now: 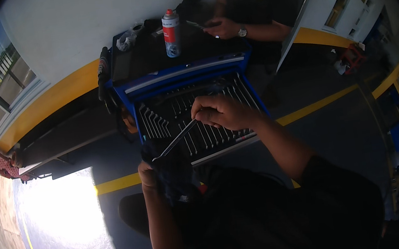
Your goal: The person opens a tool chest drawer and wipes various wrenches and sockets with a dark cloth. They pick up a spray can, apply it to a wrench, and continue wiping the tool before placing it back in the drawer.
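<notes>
My right hand [223,113] pinches one end of a long shiny wrench [176,140] above an open tool drawer [242,141]. The wrench slants down to the left, and its far end lies against a dark cloth [168,171]. That cloth is bunched in my left hand [147,174], whose fingers are mostly covered by it. Inside the drawer, several wrenches [201,135] lie in rows in a dark insert, and a set of L-shaped hex keys [153,120] sits at its left side. My right hand hides part of the rows.
On the blue tool cabinet [119,72] stands a spray can [171,35] with a red cap, near a crumpled clear plastic bag [126,40]. Behind the cabinet, a person [258,13] in a black shirt holds something flat. A dark bench [66,129] runs along the left wall.
</notes>
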Available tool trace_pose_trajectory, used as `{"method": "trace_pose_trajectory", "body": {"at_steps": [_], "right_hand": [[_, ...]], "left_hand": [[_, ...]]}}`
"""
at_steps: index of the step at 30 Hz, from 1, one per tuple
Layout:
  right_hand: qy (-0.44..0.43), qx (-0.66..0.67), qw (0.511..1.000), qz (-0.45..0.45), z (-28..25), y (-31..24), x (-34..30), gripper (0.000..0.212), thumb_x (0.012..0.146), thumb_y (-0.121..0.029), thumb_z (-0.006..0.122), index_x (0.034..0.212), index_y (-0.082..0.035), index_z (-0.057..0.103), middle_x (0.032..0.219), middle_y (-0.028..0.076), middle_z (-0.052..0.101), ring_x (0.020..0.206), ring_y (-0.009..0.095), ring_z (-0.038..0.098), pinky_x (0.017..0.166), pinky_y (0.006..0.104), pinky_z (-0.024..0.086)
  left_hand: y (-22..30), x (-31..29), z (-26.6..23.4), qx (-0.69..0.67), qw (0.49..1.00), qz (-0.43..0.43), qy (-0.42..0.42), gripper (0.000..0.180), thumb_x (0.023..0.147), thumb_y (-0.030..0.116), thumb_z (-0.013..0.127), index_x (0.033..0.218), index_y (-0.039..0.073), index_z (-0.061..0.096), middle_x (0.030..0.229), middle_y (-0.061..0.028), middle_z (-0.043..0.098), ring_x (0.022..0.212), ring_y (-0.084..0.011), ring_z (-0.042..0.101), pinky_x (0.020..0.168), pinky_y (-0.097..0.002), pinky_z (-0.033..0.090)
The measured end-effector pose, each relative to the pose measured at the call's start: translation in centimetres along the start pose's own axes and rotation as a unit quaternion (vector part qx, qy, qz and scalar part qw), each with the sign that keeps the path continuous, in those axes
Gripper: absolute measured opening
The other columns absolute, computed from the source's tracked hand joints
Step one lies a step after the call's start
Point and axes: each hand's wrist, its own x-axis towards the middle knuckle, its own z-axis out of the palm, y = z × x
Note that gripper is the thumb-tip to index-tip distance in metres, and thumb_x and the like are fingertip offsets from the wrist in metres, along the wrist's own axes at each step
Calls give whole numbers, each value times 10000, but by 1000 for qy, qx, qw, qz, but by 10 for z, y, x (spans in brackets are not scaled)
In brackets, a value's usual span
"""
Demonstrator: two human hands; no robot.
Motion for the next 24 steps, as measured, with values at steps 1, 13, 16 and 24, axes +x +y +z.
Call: {"method": "trace_pose_trajectory", "body": {"at_steps": [1,13,16,24], "right_hand": [[0,9,1000,3,-1,1,0,156,1099,-211,595,1033,-73,625,733,-20,582,623,56,537,578,268,459],[6,71,997,-6,3,7,-2,169,1120,-212,559,1047,-69,610,741,-37,505,623,47,466,579,253,426],[39,90,995,-1,3,16,-2,182,1129,-228,542,1061,-69,597,745,-38,500,627,45,466,584,253,425],[89,34,995,38,17,17,6,136,1109,-210,553,1126,-77,575,867,-21,522,658,41,468,596,234,413]], "left_hand": [[-2,0,4,-5,1000,-4,-1,470,807,140,631,1232,-57,672,1121,-143,753,977,-283,729,934,-380,583],[8,8,66,35,996,-73,-32,538,706,154,725,1194,-70,688,1067,-151,755,959,-279,724,912,-368,572],[1,12,77,172,984,-30,-28,580,674,149,777,1206,-67,693,1035,-130,760,943,-254,727,882,-342,570],[-5,16,34,253,961,-98,-49,597,713,41,790,1291,-55,672,1115,-95,771,1013,-212,734,926,-334,563]]}}
